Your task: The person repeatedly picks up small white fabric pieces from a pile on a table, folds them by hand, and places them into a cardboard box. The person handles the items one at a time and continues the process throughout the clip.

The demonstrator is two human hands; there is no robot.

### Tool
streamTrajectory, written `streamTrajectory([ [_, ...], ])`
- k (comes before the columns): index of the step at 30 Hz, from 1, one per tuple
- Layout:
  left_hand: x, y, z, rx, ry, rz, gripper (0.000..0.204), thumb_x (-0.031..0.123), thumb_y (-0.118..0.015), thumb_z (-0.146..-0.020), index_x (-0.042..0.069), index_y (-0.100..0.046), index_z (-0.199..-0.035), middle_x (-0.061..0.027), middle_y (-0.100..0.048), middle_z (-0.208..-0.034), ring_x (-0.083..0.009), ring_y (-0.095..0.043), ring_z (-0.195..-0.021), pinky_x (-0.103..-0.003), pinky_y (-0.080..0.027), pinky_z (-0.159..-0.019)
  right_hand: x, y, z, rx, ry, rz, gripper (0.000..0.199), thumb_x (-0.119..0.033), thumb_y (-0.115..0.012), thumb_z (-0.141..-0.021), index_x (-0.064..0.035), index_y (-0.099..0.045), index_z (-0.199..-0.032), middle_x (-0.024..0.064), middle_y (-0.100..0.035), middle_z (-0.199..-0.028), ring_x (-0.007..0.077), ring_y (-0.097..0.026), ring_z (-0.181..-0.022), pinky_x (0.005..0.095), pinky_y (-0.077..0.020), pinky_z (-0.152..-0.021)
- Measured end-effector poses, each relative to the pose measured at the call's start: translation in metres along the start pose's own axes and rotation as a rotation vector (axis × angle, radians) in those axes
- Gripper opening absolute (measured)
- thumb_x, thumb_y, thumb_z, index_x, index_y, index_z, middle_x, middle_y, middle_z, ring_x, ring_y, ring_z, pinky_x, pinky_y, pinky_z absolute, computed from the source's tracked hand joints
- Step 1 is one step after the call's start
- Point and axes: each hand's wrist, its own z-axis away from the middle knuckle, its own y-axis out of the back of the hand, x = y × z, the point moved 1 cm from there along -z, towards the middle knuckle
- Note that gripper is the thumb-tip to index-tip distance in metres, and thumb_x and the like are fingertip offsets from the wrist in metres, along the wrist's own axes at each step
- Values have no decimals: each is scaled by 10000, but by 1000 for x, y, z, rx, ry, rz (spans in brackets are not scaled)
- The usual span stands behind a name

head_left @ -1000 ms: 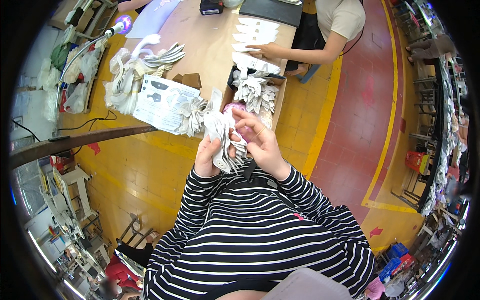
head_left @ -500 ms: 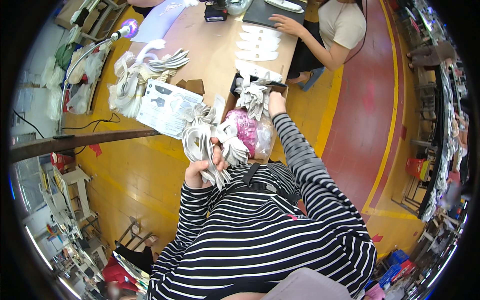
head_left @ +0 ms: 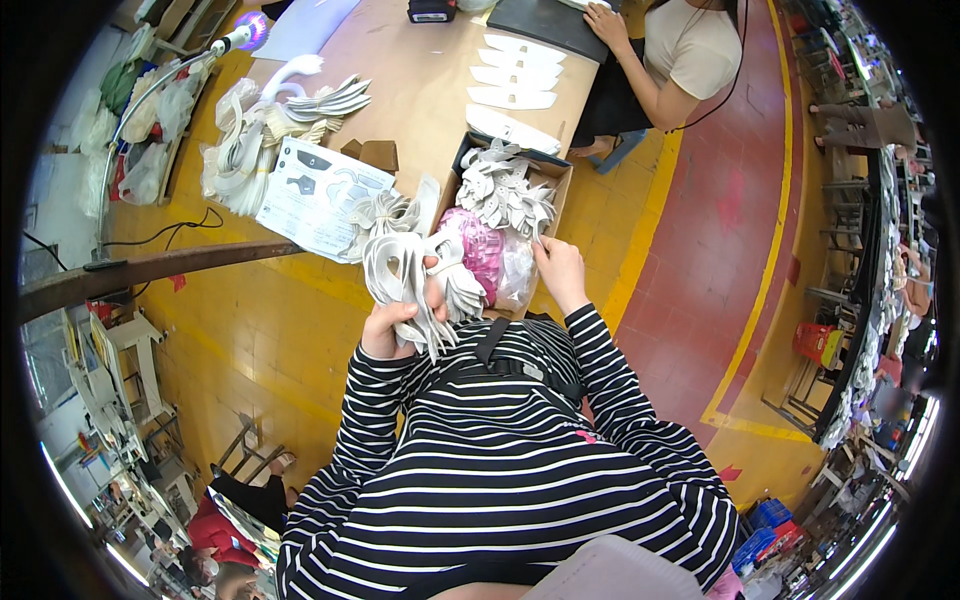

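Note:
My left hand (head_left: 392, 325) grips a bundle of white, looped cut-out pieces (head_left: 395, 262), which look like shoe upper parts. Against it, to the right, rests another white bundle (head_left: 462, 288); a third fanned bundle (head_left: 380, 222) lies just beyond, over the printed sheet. At the right side of an open cardboard box (head_left: 562, 195), my right hand (head_left: 562, 272) has its fingers pinched together at the lower end of a white cut-out piece (head_left: 538, 222). A heap of similar small pieces (head_left: 495, 188) fills the far part of the box. Pink wrapped bundles (head_left: 478, 250) and clear plastic (head_left: 515, 270) sit in its near part.
A printed sheet (head_left: 320, 195) with shape drawings lies on the table's left, beside more white strips (head_left: 245, 165). Flat white pieces (head_left: 515, 75) are lined up beyond the box. A co-worker (head_left: 680, 60) sits at the far right by a dark mat (head_left: 550, 25). A metal bar (head_left: 170, 262) juts in from the left.
My right hand has drawn back toward me from the box's far right side, uncovering more of the heap. My left hand keeps its bundle. The co-worker's hand has shifted right.

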Motion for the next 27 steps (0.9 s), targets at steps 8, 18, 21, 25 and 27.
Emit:
streamTrajectory([
  [8, -5, 7, -10, 35, 11, -39, 628, 137, -636, -774, 0, -381, -1332, -88, -511, -855, -215, -554, -790, -349, -447, -749, -37, 35, 13, 30, -23, -483, 243, -147, -639, -848, 14, -685, -1025, 122, -664, -698, 126, -623, -618, 256, -458, -576],
  [18, -15, 4, -34, -72, 21, 70, 830, 134, -578, -631, -26, -317, -1403, -231, -498, -1291, -346, -496, -1191, -471, -406, -1025, -120, 132, 48, -502, 628, -798, 142, -98, -703, -770, -6, -704, -879, 115, -686, -957, 229, -610, -858, 331, -448, -806],
  [21, -18, -5, -34, -175, 103, 97, 813, 145, -570, -630, -19, -337, -1391, -213, -518, -1277, -331, -543, -1149, -444, -427, -1015, -144, 116, 46, -389, 563, -865, 156, -117, -703, -780, 5, -699, -876, 117, -675, -1005, 242, -609, -903, 337, -445, -834],
  [25, -26, 0, -25, -253, 110, 150, 746, 61, -598, -672, -3, -361, -1376, -166, -542, -1249, -300, -547, -1146, -409, -431, -1010, -148, 94, 32, 62, 595, -312, 147, -85, -664, -833, 31, -698, -917, 117, -641, -1092, 207, -595, -1011, 331, -486, -843],
  [27, -27, 0, -24, -195, 111, 136, 723, 65, -608, -682, -20, -372, -1361, -179, -556, -1231, -309, -568, -1122, -411, -455, -988, -142, 86, 34, -59, 441, -512, 163, -84, -650, -851, 39, -699, -945, 113, -620, -1132, 183, -608, -973, 295, -525, -770],
])
